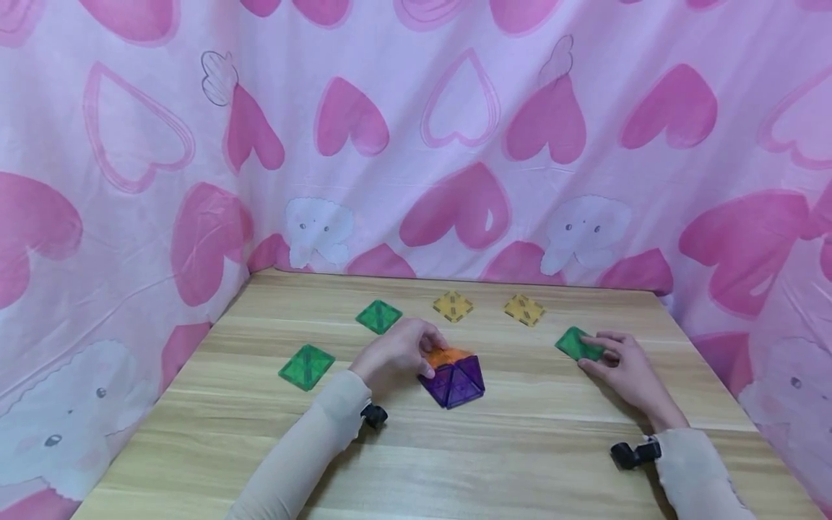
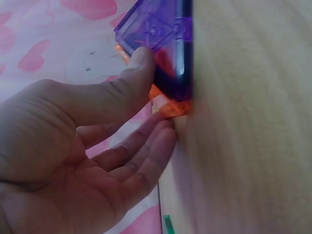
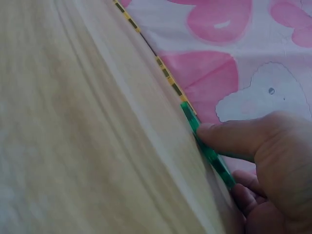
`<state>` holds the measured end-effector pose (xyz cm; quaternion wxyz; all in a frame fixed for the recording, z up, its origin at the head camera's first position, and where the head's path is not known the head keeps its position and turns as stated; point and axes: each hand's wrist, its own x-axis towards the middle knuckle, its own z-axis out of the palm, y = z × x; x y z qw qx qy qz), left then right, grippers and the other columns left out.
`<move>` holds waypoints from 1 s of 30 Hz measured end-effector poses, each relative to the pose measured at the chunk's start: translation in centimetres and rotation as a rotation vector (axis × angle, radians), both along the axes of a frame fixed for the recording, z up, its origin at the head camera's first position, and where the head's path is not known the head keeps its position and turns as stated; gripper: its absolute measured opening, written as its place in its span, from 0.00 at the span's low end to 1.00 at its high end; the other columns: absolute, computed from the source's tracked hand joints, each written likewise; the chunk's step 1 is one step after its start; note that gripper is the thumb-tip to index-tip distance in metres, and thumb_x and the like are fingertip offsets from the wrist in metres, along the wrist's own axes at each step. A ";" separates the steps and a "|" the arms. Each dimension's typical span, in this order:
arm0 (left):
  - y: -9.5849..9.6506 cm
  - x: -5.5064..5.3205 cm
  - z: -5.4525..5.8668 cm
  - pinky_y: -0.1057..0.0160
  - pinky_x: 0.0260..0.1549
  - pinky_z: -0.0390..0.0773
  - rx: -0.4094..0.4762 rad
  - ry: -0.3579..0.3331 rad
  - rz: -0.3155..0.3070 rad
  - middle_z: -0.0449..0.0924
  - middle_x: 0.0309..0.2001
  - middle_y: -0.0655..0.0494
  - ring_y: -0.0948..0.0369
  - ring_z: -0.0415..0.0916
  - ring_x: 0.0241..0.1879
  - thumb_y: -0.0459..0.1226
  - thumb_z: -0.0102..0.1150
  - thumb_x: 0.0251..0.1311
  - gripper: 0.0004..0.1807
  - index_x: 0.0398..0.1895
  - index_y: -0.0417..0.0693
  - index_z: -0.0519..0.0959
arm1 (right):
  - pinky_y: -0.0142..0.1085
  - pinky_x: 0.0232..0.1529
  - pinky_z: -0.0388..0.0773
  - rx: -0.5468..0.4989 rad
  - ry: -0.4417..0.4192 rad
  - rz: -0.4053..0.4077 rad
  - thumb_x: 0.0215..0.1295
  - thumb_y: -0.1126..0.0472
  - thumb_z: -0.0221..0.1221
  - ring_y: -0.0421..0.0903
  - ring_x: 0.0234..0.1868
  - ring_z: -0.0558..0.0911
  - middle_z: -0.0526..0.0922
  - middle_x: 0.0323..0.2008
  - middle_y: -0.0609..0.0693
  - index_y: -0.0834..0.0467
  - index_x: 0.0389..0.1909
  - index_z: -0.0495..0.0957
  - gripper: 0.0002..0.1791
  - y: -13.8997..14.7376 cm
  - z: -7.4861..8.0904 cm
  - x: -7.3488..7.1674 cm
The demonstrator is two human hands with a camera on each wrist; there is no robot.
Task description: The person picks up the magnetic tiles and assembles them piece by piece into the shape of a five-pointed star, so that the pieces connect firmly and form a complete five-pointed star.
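Tabletop (image 1: 507,462): clock centred on purple-and-orange block (image 1: 463,386). Left sleeve (image 1: 312,433), right sleeve (image 1: 692,462): extended inward from 7 and 4 o'clock. Block: held in left grip (image 1: 395,350), thumb set nearer, fingers curved beyond. First green tile (image 1: 307,367): laid at 9 o'clock. Second green tile (image 1: 570,342), 2 o'clock: pinched by right grip (image 1: 624,368), forearm angled toward 11. Third green tile (image 1: 379,316): 10 o'clock. Yellow tiles (image 1: 453,306): placed farthest, 12 and 1 o'clock.

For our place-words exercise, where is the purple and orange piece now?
In the head view, the purple and orange piece sits centrally on the table, just right of the left hand touching it, with two yellow tiles beyond.
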<state>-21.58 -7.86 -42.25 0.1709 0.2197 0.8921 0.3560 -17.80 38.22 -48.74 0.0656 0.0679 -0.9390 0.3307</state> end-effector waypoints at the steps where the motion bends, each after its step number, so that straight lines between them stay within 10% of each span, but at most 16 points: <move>1: -0.1 0.0 0.1 0.51 0.64 0.83 -0.005 -0.005 -0.002 0.88 0.50 0.61 0.57 0.83 0.54 0.30 0.86 0.56 0.23 0.54 0.55 0.91 | 0.71 0.67 0.76 -0.007 -0.010 0.020 0.76 0.54 0.73 0.75 0.69 0.74 0.65 0.76 0.76 0.66 0.73 0.80 0.32 -0.1 0.0 0.0; 7: 1.1 0.2 0.2 0.52 0.63 0.85 -0.014 0.042 -0.032 0.91 0.57 0.58 0.57 0.87 0.59 0.48 0.82 0.65 0.24 0.62 0.52 0.89 | 0.50 0.62 0.83 -0.033 -0.095 0.118 0.80 0.58 0.69 0.69 0.64 0.79 0.63 0.78 0.69 0.58 0.76 0.79 0.28 -0.3 0.6 0.7; 15: 3.9 0.4 0.7 0.56 0.64 0.83 -0.033 0.157 -0.114 0.88 0.64 0.49 0.53 0.84 0.64 0.46 0.77 0.71 0.28 0.69 0.44 0.85 | 0.14 0.65 0.60 -0.086 -0.087 0.333 0.77 0.66 0.67 0.69 0.81 0.65 0.67 0.83 0.57 0.48 0.72 0.83 0.26 -1.6 1.2 0.9; 30: 10.8 -0.5 -0.8 0.69 0.60 0.82 -0.120 0.271 -0.185 0.92 0.59 0.53 0.61 0.87 0.58 0.44 0.85 0.62 0.30 0.64 0.42 0.88 | 0.27 0.68 0.71 -0.104 -0.090 0.349 0.76 0.65 0.69 0.58 0.73 0.78 0.80 0.74 0.52 0.50 0.79 0.76 0.33 -5.2 0.6 0.6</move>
